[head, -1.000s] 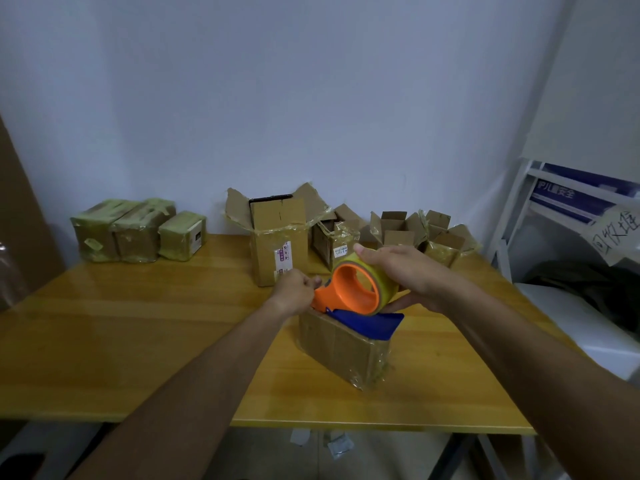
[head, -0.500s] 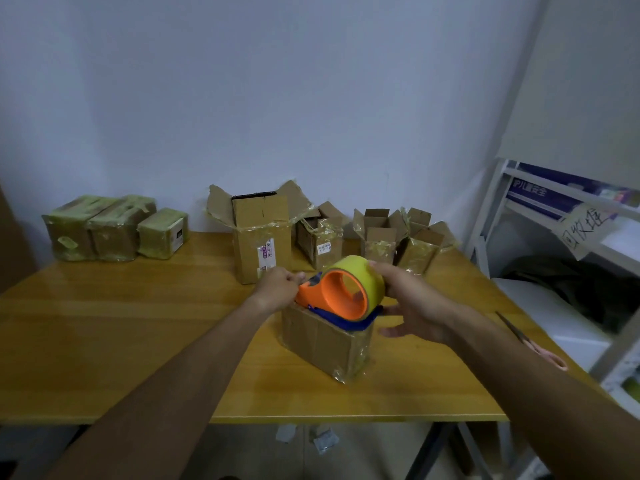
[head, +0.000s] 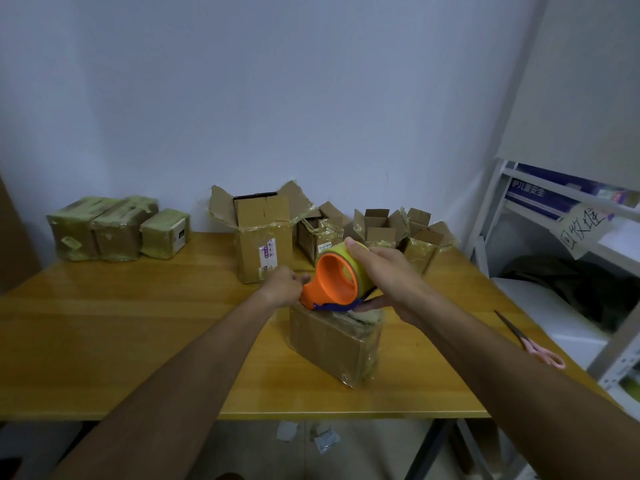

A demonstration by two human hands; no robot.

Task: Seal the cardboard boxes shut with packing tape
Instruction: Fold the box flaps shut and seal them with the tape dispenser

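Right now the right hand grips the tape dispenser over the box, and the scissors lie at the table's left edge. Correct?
Not quite. The head view shows the scissors at the table's right edge. The rest holds: the right hand grips the tape dispenser over the box.

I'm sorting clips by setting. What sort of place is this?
Probably a small parcel-packing room: taped boxes and open boxes line a wooden table, with a metal storage shelf alongside.

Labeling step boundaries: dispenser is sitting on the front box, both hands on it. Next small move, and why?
Probably draw the tape dispenser along the box top. The left hand pinches near its front end, the right hand grips the roll, and the top seam looks rumpled.
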